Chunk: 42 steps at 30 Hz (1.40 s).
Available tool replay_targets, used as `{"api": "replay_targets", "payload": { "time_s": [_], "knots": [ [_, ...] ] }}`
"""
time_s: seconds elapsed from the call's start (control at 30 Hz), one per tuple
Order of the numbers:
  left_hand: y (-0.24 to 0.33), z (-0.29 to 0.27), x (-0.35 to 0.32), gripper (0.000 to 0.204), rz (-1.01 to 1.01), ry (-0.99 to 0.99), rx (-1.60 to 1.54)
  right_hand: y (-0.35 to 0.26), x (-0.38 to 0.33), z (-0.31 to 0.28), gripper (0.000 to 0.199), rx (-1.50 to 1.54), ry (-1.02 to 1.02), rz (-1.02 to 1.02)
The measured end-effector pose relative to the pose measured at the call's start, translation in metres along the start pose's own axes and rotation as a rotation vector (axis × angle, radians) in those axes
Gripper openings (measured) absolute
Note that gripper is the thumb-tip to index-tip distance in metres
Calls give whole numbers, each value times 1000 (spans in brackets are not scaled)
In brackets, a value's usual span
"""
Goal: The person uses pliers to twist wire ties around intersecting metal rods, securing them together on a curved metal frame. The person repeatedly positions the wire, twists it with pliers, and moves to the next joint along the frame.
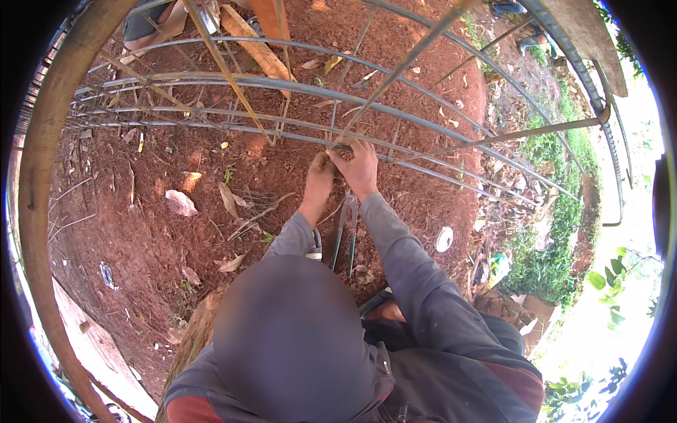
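Observation:
A cage of long steel bars (233, 79) and thin cross rods lies over red soil. My left hand (319, 180) and my right hand (363, 168) meet at one crossing (343, 146) on its near bar. The right hand's fingers curl over the bar. Closed tight, the left hand pinches at the same spot from below; any wire in it is too small to see. Just under my wrists a metal tool with two long handles (345, 229) points down toward me, and neither hand holds it.
A curved wooden plank (35, 176) frames the left side. Dry leaves and scraps litter the soil (141, 233). A white round lid (444, 238) lies to the right, near grass (557, 268). Another person's legs (149, 21) show at the top left beside a wooden board (257, 49).

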<state>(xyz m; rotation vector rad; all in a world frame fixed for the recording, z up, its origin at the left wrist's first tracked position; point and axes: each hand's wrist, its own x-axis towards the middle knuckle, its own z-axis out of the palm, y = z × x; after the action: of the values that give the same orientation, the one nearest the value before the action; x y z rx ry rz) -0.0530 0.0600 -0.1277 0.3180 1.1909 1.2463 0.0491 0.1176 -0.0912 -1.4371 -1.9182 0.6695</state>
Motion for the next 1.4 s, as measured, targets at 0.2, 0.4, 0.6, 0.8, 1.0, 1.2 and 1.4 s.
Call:
{"api": "replay_targets", "payload": {
  "time_s": [0.2,0.4,0.6,0.8,1.0,1.2,1.4],
  "knots": [
    [15,-8,-8,30,122,74,215,1,-7,10,37,11,61,1],
    [19,-1,-13,39,356,231,791,0,-9,11,37,34,78,13],
    [31,-18,-4,35,487,79,884,0,-10,12,36,59,61,36],
    [52,-44,-20,38,-107,-248,-71,-1,-13,11,33,53,79,17],
    [55,-49,-37,20,32,-396,-197,0,-13,10,26,48,102,-32],
    [109,-23,-16,9,76,-102,283,-2,-13,10,26,43,120,-12],
    [128,-8,34,20,357,-129,993,2,-12,10,32,59,118,-70]
  ]
}}
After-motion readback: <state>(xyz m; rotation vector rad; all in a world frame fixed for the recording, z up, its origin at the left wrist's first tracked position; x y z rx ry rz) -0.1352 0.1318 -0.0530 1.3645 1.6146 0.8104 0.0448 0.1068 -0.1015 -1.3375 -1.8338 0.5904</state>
